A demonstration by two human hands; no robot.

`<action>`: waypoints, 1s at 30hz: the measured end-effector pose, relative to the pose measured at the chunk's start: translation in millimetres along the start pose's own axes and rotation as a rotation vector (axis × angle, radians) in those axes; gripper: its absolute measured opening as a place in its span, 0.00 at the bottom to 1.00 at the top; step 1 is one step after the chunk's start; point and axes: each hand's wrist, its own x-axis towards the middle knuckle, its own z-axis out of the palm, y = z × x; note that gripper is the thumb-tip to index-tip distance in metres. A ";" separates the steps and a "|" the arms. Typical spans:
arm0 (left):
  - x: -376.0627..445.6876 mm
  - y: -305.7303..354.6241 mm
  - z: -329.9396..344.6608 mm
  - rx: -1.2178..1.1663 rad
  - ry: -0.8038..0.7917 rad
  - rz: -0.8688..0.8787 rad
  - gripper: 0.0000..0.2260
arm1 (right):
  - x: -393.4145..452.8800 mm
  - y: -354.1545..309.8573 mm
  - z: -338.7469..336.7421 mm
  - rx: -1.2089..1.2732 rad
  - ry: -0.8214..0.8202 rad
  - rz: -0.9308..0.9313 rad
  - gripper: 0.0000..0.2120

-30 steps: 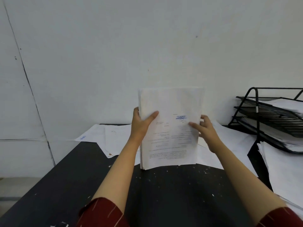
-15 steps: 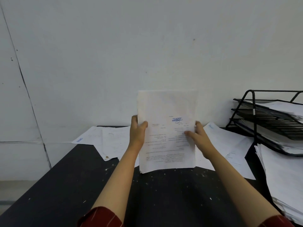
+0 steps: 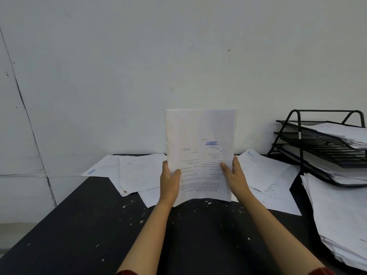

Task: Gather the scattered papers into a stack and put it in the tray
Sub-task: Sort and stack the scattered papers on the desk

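Stack (image 3: 199, 155) upright between my hands: left hand (image 3: 169, 180) and right hand (image 3: 234, 176) each pinch a side edge (thumbs in front), loose papers (image 3: 139, 171) behind, tray (image 3: 325, 147) far right.

The place looks like a plain office or paperwork room. A black wire letter tray (image 3: 325, 147) with stacked tiers stands at the right, its levels loaded with sheets, and a thick pile of papers (image 3: 341, 221) lies just in front of it. Printed, stamped documents (image 3: 139, 171) are scattered across the far side of a dark worktop (image 3: 83, 235) speckled with white flecks. Behind it rises a bare, whitish wall (image 3: 139, 66) with panel seams at the left and a few small marks.
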 end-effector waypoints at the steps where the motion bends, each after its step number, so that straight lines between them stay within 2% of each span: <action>1: -2.3 -4.5 0.8 -0.001 -0.007 -0.014 0.12 | -1.5 3.5 0.0 -0.004 -0.003 -0.001 0.13; 8: 2.1 10.2 14.7 0.027 -0.078 0.004 0.14 | 0.1 -13.7 -22.3 -0.081 0.074 -0.045 0.14; 10: 3.8 17.2 29.3 0.030 -0.134 -0.002 0.14 | -0.1 -17.7 -43.1 -0.124 0.153 -0.058 0.17; 15: -10.1 26.4 77.7 0.013 -0.271 -0.029 0.14 | -7.0 -11.8 -106.3 -0.263 0.260 -0.018 0.14; 20: -39.4 29.6 140.6 0.000 -0.427 -0.123 0.10 | -30.4 -6.2 -177.3 -0.468 0.344 0.104 0.16; 24: -63.1 33.5 184.4 0.014 -0.497 -0.208 0.07 | -48.5 -4.1 -227.0 -0.564 0.389 0.272 0.16; 30: -97.0 36.8 235.2 0.083 -0.682 -0.249 0.15 | -76.1 2.8 -287.0 -0.650 0.423 0.586 0.12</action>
